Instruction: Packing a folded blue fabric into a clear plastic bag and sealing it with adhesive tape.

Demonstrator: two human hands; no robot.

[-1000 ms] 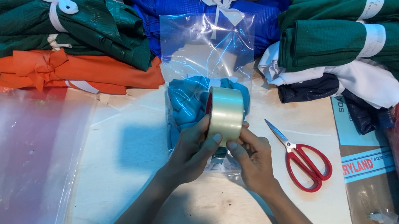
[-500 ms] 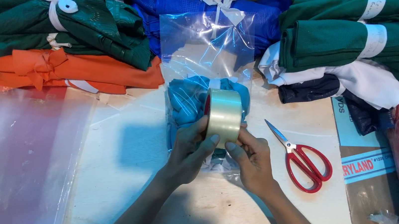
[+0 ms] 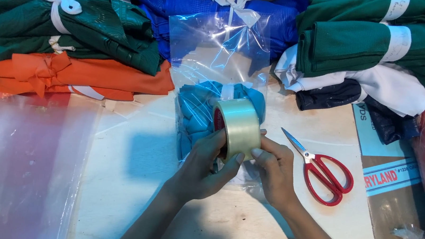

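Tape roll [image 3: 236, 126] tilted leftward since earlier; both hands grip it.

Pale wooden tabletop [image 3: 131, 179], bare patch at centre and near edge. Lying on it:
- clear plastic bag with folded light-blue cloth inside [image 3: 197, 115], centre, open end toward far side
- red-handled scissors [image 3: 324, 169], just right of bag, blades pointing far-left
- stack of clear flat plastic sheets [image 3: 20, 167], left near corner
- folded orange fabric bundle [image 3: 78, 77], far left, dark green bundle [image 3: 63, 22] on top
- royal-blue bundle with white tie [image 3: 225, 3], far centre
- green, white, navy folded stack [image 3: 379, 64], far right
- printed cardboard sheet [image 3: 392, 182], right edge
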